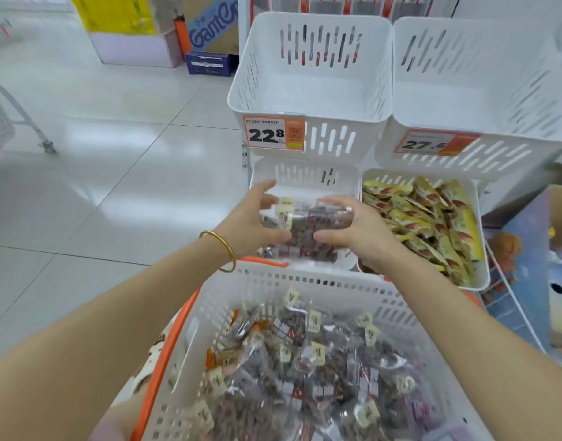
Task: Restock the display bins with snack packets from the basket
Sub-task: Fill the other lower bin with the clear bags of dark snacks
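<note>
I hold a bundle of clear plastic snack packets (308,229) filled with dark brown pieces. My left hand (252,219) cups one end and my right hand (353,232) curls over the other, thumb beneath. The bundle hangs over the lower-left white slotted display bin (305,175), just beyond the white perforated basket (305,278) with orange handles. The packets look light, soft and slick, likely to slide apart, so I'd squeeze from both ends with my thumbs underneath.

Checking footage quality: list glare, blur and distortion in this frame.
Head view: glare washes the glossy white floor tiles; wide-angle distortion bows the empty white slotted plastic bins; the clear packets of dark snacks and the orange 27.6 price label look blurred.
</note>
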`<state>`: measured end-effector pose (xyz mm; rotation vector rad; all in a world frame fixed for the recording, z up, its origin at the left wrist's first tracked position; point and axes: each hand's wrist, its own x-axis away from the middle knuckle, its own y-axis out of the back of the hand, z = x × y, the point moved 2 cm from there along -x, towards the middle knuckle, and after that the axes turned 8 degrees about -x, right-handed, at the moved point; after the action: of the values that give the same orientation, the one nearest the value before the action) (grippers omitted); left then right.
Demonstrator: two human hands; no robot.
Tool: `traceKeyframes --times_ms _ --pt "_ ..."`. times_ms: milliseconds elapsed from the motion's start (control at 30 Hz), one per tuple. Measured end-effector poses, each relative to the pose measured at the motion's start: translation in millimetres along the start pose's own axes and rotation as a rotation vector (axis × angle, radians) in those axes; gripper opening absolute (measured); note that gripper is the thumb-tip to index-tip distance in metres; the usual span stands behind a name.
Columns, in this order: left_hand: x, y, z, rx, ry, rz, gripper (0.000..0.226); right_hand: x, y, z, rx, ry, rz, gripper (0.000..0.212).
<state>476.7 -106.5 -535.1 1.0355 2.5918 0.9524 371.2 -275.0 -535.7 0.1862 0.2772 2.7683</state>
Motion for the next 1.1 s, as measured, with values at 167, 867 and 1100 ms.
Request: traceKeyframes --times_ms 167,867,1100 --pt "-51 -4 69 -0.456 0.022 -0.147 0.067 -88 8 -36 0.530 0.200 -0.225 0.058" --pt "-61 -40 121 -0.328 0.052 -0.144 0.068 -199 -73 -121 0.158 -0.194 0.186 0.056" --pt "-61 -41 125 -0.333 0.059 -0.149 0.067 -186 -64 -114 0.221 -0.203 0.205 0.070"
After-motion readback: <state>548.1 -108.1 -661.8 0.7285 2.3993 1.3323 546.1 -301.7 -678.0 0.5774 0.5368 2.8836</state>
